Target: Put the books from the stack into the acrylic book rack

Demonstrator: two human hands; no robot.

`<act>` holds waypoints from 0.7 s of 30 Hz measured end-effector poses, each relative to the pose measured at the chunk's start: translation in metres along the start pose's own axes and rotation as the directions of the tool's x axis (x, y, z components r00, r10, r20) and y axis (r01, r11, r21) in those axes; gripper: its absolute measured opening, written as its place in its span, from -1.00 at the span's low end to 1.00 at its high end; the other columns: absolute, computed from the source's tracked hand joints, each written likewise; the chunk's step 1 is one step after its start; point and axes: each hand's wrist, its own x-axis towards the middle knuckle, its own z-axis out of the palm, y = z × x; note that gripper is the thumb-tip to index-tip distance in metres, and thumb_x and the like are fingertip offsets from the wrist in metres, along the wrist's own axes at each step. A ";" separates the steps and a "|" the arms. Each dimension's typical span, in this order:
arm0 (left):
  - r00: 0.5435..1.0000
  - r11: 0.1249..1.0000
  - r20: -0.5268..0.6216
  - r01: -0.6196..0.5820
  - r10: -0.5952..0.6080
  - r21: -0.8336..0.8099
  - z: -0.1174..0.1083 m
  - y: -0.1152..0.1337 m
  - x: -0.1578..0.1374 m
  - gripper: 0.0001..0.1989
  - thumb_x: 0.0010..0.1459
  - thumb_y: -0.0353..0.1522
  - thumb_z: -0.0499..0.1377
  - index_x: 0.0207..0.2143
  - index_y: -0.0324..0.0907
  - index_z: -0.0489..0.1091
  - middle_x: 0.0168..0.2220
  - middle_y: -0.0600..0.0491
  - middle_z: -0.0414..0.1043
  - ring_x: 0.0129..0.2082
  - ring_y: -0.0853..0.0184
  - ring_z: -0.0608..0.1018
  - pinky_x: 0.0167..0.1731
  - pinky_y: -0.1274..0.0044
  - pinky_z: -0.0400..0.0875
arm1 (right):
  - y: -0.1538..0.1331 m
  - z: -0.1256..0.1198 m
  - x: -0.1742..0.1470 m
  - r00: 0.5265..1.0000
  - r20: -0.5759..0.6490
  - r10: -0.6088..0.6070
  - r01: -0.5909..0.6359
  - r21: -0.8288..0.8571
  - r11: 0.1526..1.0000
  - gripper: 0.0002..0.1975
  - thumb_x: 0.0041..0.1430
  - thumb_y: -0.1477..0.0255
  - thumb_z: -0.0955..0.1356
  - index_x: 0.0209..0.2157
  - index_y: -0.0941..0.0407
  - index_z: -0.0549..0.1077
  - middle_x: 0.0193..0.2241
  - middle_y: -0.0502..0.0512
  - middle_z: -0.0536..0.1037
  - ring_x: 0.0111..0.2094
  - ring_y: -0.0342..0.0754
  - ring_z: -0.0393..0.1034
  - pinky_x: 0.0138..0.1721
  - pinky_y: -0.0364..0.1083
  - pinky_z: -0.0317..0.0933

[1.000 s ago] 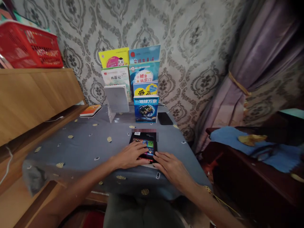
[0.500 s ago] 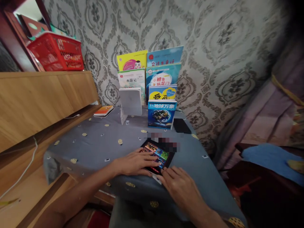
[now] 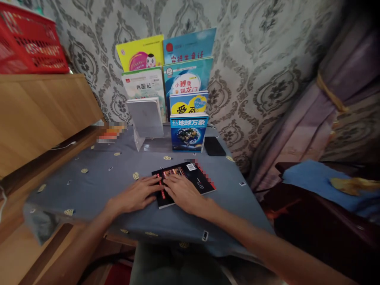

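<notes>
A thin black book (image 3: 198,181) lies on the cloth-covered table in front of me. A white barcode, small pictures and a strip of red lettering show on its cover; its right edge is blurred out. My left hand (image 3: 138,194) rests at the book's left side, fingers stretched over the red strip. Lying flat across the front middle of the cover is my right hand (image 3: 184,193), palm down, fingers pointing left and hiding part of the pictures. The fingertips of both hands almost meet. Neither hand is wrapped around anything.
Behind the book stands a clear rack with several children's books (image 3: 190,134) and a grey, flat-backed object (image 3: 147,118). A black flat item (image 3: 214,146) lies to their right. A red basket (image 3: 32,39) sits on the wooden cabinet (image 3: 44,118). Right: purple curtain (image 3: 299,107), blue cloth (image 3: 314,178).
The book now shows a black cover with a barcode instead of the large colourful pictures. My right hand has moved left onto it; my left hand is at its left edge. The view has shifted.
</notes>
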 end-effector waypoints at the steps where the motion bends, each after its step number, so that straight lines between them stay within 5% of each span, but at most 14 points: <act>1: 1.000 1.000 -0.001 0.011 -0.011 -0.007 0.001 0.001 0.000 -0.49 0.30 -0.40 0.13 0.28 0.03 0.26 0.36 -0.06 0.18 0.36 0.13 0.24 0.29 0.19 0.21 | 0.007 0.005 0.003 1.000 0.002 -0.007 0.007 0.014 1.000 -0.71 0.38 0.50 0.25 0.03 0.21 0.51 0.06 0.26 0.56 0.13 0.07 0.42 0.15 0.04 0.24; 7: 1.000 0.998 0.002 0.023 -0.023 -0.056 0.001 -0.002 0.001 -0.52 0.34 -0.38 0.08 0.28 0.05 0.27 0.37 -0.02 0.15 0.38 0.15 0.20 0.31 0.19 0.20 | 0.047 0.011 0.000 0.996 0.056 0.073 -0.075 0.028 0.997 -0.58 0.44 0.39 0.17 0.24 0.15 0.35 0.27 0.23 0.36 0.32 0.10 0.19 0.31 0.20 0.04; 12: 0.999 0.999 0.040 0.022 -0.020 -0.039 -0.001 -0.006 0.003 -0.50 0.34 -0.39 0.07 0.30 0.06 0.23 0.38 -0.02 0.13 0.38 0.12 0.19 0.28 0.13 0.21 | 0.088 0.002 -0.011 0.961 0.010 0.277 -0.276 -0.036 0.960 -0.58 0.41 0.37 0.18 0.21 0.14 0.39 0.25 0.26 0.37 0.29 0.15 0.23 0.26 0.28 0.08; 21: 0.996 0.997 0.080 0.040 -0.034 -0.071 -0.010 -0.024 0.026 -0.47 0.30 -0.51 -0.02 0.26 0.06 0.28 0.36 0.02 0.18 0.36 0.14 0.23 0.29 0.06 0.15 | 0.108 0.003 -0.023 0.950 -0.132 0.283 -0.300 -0.129 0.945 -0.63 0.40 0.34 0.20 0.09 0.15 0.48 0.12 0.27 0.53 0.11 0.14 0.38 0.05 0.14 0.22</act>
